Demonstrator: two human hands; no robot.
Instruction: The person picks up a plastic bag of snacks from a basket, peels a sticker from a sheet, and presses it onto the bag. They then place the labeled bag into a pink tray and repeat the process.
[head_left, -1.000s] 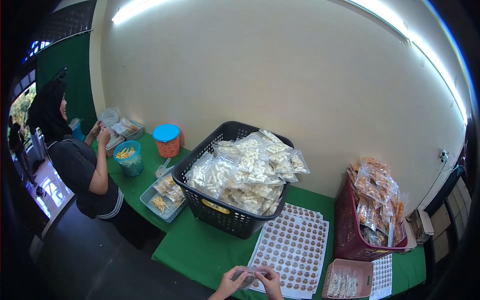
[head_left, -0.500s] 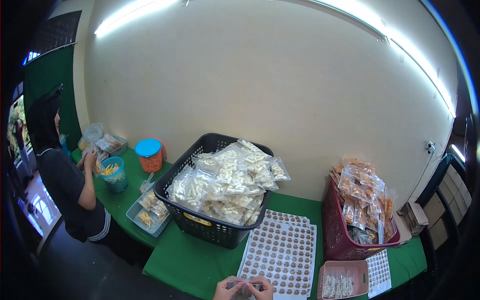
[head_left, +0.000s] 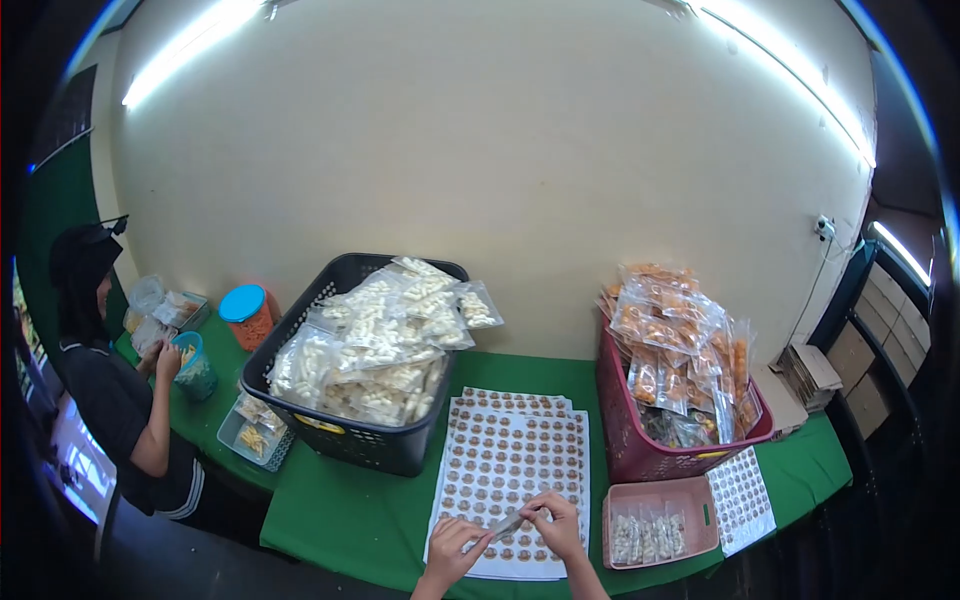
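Note:
My left hand (head_left: 452, 552) and my right hand (head_left: 554, 526) are closed on opposite ends of a small greyish plastic packet (head_left: 507, 525). It slants up to the right between my fingertips; its contents are too small to make out. Beneath it lie white sheets of round brown stickers (head_left: 515, 455). Right of my hands, a pink tray (head_left: 660, 493) holds several small packets of white pieces (head_left: 648, 535).
A black basket (head_left: 400, 447) heaped with bags of white snacks stands behind on the left. At the right is a maroon basket (head_left: 650, 460) of orange snack bags. A person (head_left: 130, 400) works at the far left, near a blue-lidded jar (head_left: 247, 318).
My hands have risen from the bottom edge over the sticker sheets and moved apart, with the packet stretched between them. The view has shifted, so the baskets appear further left and higher.

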